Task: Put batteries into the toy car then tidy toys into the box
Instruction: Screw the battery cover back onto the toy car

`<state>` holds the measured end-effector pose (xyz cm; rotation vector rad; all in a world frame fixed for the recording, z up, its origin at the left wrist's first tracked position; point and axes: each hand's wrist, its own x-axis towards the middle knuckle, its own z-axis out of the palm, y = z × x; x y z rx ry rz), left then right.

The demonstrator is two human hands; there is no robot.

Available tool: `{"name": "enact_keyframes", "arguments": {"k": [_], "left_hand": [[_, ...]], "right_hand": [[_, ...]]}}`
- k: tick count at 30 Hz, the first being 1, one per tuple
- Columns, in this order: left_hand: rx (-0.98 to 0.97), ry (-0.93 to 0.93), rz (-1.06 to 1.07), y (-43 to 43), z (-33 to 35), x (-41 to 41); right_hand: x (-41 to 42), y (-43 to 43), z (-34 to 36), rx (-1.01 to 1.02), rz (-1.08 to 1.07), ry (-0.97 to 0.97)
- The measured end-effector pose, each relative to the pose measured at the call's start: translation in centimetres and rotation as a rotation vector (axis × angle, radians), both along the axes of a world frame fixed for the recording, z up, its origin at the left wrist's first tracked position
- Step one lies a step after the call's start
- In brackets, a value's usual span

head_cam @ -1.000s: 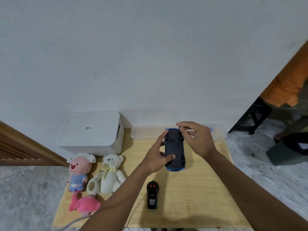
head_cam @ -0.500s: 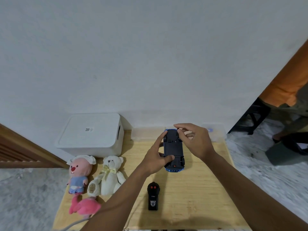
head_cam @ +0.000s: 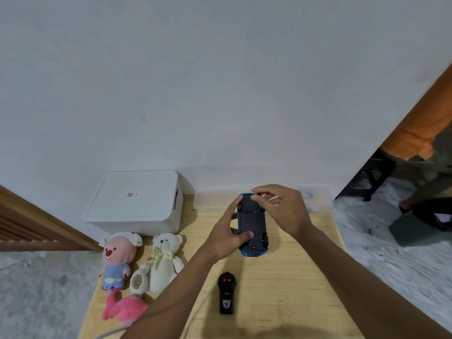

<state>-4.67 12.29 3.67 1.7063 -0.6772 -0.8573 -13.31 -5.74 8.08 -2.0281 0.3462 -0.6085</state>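
Note:
A blue toy car [head_cam: 252, 225] lies upside down on the wooden table [head_cam: 293, 277], its dark underside facing up. My left hand [head_cam: 226, 237] grips the car's left side, thumb on the underside. My right hand [head_cam: 283, 209] hovers over the car's far end with thumb and fingers pinched on something thin, too small to identify. A white lidded box [head_cam: 134, 200] stands at the back left. In front of it lie a pink-faced plush [head_cam: 117, 259], a white teddy bear [head_cam: 161, 263] and a pink plush [head_cam: 123, 309].
A black remote control [head_cam: 227, 293] lies near the table's front. A clear plastic container [head_cam: 315, 198] sits against the wall behind my right hand. A person in orange sits at the far right by a black chair [head_cam: 367, 177]. A grey cable [head_cam: 107, 333] runs off the front edge.
My right hand's fingers have shifted slightly over the far end of the car. My left hand keeps its hold. The car stays in place.

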Motion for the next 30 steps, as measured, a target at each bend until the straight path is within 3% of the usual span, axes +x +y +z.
{"name": "enact_keyframes", "arguments": {"k": [3,9,14,22,30], "left_hand": [[0.002,0.002,-0.001,0.04,0.26,0.19],[-0.006,-0.004,-0.005,0.03,0.31,-0.03],[-0.016,0.004,0.002,0.05,0.55,-0.21],[-0.016,0.001,0.021,0.18,0.43,-0.39],[-0.01,0.007,0.035,-0.37,0.61,-0.7]], "right_hand": [[-0.33,0.32,-0.02,-0.038,0.027,-0.025],[0.33,0.45,0.46,0.088,-0.063,-0.011],[-0.01,0.45,0.33,-0.035,-0.002,-0.011],[0.05,0.08,0.5,0.102,-0.076,0.005],[-0.55,-0.21,0.79,-0.047,0.021,-0.002]]}}
